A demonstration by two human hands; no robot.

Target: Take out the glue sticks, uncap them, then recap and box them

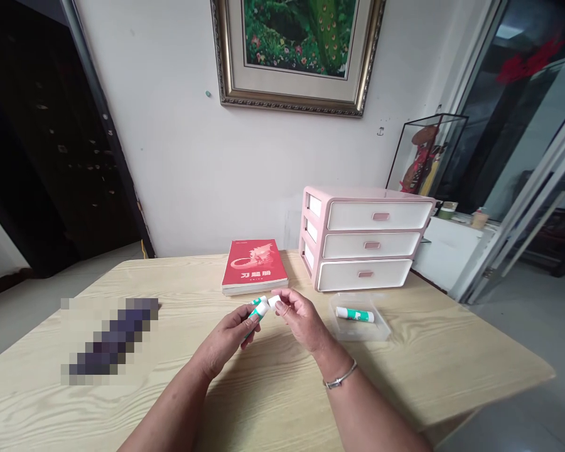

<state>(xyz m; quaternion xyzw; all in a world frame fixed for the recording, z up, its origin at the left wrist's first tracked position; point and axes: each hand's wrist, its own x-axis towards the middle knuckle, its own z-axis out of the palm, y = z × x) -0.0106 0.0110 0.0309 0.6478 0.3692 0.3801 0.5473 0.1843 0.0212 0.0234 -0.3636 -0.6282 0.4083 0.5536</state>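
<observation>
My left hand [226, 336] is closed around a green-and-white glue stick [260, 310], its white end tilted up and to the right. A second green-and-white piece shows just behind it, partly hidden by the fingers. Between the thumb and fingers of my right hand [304, 319] is a small white cap [274, 302], close to the glue stick's white end. Whether cap and stick touch, I cannot tell. To the right, another glue stick [355, 314] lies in a clear plastic tray [382, 331].
Behind my hands lies a red-covered book stack [254, 263]. A pink-and-white three-drawer box [370, 235] stands at the back right, behind the tray. A blurred dark object [115, 339] is on the left of the wooden table [169, 402]. The wall rises beyond the table's far edge.
</observation>
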